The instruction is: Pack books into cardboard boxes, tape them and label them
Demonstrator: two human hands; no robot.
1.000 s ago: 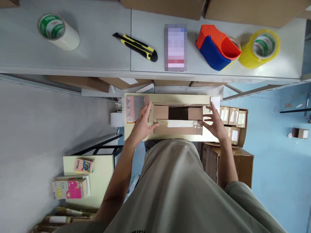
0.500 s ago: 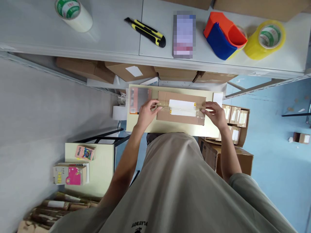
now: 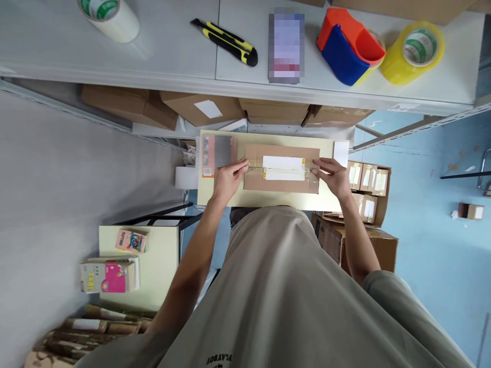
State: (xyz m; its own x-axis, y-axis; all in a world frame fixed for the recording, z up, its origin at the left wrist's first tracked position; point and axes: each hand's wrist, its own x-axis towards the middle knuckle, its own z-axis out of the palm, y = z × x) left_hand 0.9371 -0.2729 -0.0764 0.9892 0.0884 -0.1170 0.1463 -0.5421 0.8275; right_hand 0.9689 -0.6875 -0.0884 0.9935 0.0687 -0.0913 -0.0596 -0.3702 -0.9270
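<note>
The cardboard box (image 3: 281, 168) lies flat in the middle of the frame on a small pale yellow surface (image 3: 268, 200), with its flaps shut and a white label (image 3: 283, 168) on top under a strip of clear tape. The left hand (image 3: 227, 179) is at the left end of the box, and its fingers (image 3: 241, 166) are bent and press on the tape at that end. The right hand (image 3: 333, 176) is at the right end of the box, and its fingers (image 3: 320, 164) are bent too and press down on the tape there. Neither hand is wrapped around anything; both just push on the box top. Just left of the box, on the same surface, lies a flat clear packet (image 3: 217, 153) with an orange edge. A white slip (image 3: 341, 153) lies at the right edge of the surface. Across the top of the frame runs a grey shelf (image 3: 172, 56). On it, from left to right, are a white tape roll (image 3: 109, 16), a yellow and black knife (image 3: 225, 42), a blurred flat thing, a red and blue tape holder (image 3: 347, 51) and a yellow tape roll (image 3: 413, 51). Brown boxes (image 3: 130, 105) sit under the shelf. At the right of the frame an open carton (image 3: 369, 191) holds small packs. At the lower left, colourful little boxes (image 3: 109, 276) lie on another pale surface.
</note>
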